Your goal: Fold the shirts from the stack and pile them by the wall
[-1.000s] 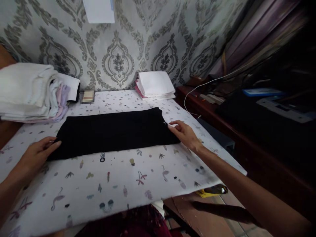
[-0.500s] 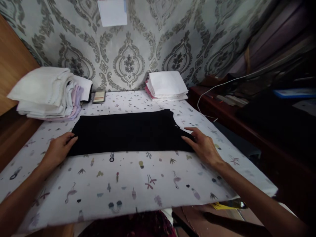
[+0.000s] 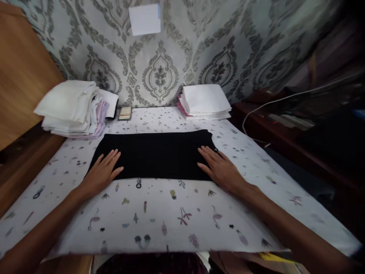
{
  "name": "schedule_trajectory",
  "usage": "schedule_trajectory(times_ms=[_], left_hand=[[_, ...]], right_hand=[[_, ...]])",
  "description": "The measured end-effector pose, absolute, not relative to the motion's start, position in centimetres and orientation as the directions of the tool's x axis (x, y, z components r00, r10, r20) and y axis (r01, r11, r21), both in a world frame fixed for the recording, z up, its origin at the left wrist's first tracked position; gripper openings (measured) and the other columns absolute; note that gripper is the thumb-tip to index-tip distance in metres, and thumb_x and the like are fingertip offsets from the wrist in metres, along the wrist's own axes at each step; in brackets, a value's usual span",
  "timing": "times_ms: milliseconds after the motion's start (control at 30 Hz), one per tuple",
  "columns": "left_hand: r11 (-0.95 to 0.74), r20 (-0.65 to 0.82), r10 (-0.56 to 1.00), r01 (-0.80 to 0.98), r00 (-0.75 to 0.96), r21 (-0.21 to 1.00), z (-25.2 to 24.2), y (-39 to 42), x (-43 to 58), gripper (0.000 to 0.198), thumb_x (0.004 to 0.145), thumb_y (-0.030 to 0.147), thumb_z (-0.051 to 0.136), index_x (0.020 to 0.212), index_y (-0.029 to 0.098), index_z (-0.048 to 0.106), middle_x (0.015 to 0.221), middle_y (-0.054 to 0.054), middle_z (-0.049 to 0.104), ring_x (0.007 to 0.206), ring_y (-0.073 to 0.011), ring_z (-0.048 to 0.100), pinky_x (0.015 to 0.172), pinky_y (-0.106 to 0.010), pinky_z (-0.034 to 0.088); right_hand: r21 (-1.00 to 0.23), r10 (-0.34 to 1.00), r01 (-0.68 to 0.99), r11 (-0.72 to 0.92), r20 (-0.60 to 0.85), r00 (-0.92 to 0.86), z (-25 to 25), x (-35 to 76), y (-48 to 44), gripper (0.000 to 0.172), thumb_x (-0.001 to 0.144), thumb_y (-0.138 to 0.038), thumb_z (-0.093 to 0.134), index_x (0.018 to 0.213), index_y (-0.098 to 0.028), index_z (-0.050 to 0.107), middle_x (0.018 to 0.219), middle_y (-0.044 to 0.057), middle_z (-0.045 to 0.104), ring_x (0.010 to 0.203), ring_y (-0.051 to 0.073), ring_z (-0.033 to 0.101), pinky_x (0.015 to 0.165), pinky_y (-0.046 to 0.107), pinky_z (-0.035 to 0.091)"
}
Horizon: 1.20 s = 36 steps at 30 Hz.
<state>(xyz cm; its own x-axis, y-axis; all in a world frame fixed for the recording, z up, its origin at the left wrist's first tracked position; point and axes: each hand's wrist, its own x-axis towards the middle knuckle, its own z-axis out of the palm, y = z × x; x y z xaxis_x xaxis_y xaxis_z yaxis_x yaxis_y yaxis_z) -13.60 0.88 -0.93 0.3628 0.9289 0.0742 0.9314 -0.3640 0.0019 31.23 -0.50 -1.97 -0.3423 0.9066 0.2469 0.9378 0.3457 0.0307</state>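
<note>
A black folded cloth (image 3: 159,154), probably a garment, lies flat in a long rectangle across the printed white sheet (image 3: 148,213). On its left end rests my left hand (image 3: 104,171), palm down with the fingers stretched out. My right hand (image 3: 216,165) lies flat on the cloth's right end, fingers extended and thumb a little apart. Neither hand grips the fabric. A small pale mark shows on the cloth's edge beside the right fingers.
A tall stack of folded white and lilac cloths (image 3: 71,110) stands back left, beside a small blurred box (image 3: 124,113). Another folded white stack (image 3: 205,101) sits back right. A white cable (image 3: 256,106) hangs over the dark red furniture (image 3: 256,123) at right. Wooden panelling (image 3: 23,76) borders the left.
Both hands have let go of the cloth's ends, moved inward and flattened onto its top. The camera view has shifted slightly left.
</note>
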Motion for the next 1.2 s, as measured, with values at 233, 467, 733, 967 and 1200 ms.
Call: schedule_trajectory(times_ms=[233, 467, 733, 967, 1200], left_hand=[[-0.301, -0.016, 0.953, 0.953, 0.301, 0.024, -1.1, 0.5, -14.1, 0.075, 0.101, 0.061, 0.02, 0.158, 0.013, 0.028, 0.166, -0.011, 0.024, 0.154, -0.0246, 0.019, 0.124, -0.048, 0.018], [-0.241, -0.048, 0.966, 0.952, 0.253, 0.188, 0.1, 1.4, -16.1, 0.074, 0.1, 0.064, 0.022, 0.159, 0.02, 0.025, 0.166, -0.009, 0.023, 0.154, -0.0248, 0.018, 0.123, -0.05, 0.021], [-0.201, -0.011, 0.979, 0.969, 0.204, 0.144, -0.8, 2.2, -19.8, 0.071, 0.098, 0.058, 0.023, 0.156, 0.018, 0.034, 0.164, -0.012, 0.031, 0.153, -0.0293, 0.022, 0.12, -0.056, 0.025], [-0.324, 0.119, 0.946, 0.9, 0.302, 0.291, 3.4, 5.5, -14.7, 0.071, 0.091, 0.066, 0.038, 0.144, 0.02, 0.048, 0.145, -0.014, 0.056, 0.132, -0.0345, 0.053, 0.109, -0.051, 0.042], [-0.474, 0.01, 0.757, 0.539, 0.653, 0.697, 6.3, 13.8, 6.8, 0.036, 0.091, 0.041, 0.049, 0.115, 0.019, 0.064, 0.123, -0.011, 0.067, 0.108, -0.0247, 0.066, 0.082, -0.035, 0.057]], right_hand=[[0.054, 0.903, 0.933, 0.355, 0.24, -0.357, -3.2, 32.2, -0.3, 0.069, 0.102, -0.057, 0.019, 0.154, -0.015, 0.038, 0.158, 0.013, 0.041, 0.147, 0.025, 0.037, 0.116, 0.048, 0.036], [-0.031, 0.917, 0.947, 0.32, 0.26, -0.302, -2.8, 31.8, 0.4, 0.069, 0.101, -0.06, 0.023, 0.152, -0.018, 0.042, 0.157, 0.014, 0.043, 0.147, 0.03, 0.037, 0.117, 0.055, 0.034], [-0.261, 0.957, 0.937, 0.231, 0.236, -0.17, -1.8, 32.1, 0.3, 0.06, 0.099, -0.055, 0.032, 0.146, -0.021, 0.05, 0.154, 0.012, 0.047, 0.14, 0.031, 0.046, 0.114, 0.052, 0.04], [-0.432, 0.94, 0.893, -0.126, 0.235, 0.246, -0.5, 34.5, -4.1, 0.057, 0.095, -0.055, 0.037, 0.127, -0.014, 0.062, 0.12, 0.019, 0.065, 0.106, 0.032, 0.065, 0.092, 0.047, 0.053], [-0.364, 0.927, 0.9, -0.24, 0.188, 0.324, -0.7, 35.1, -6.5, 0.041, 0.089, -0.057, 0.046, 0.092, -0.018, 0.061, 0.089, 0.012, 0.062, 0.088, 0.03, 0.06, 0.083, 0.045, 0.048]])
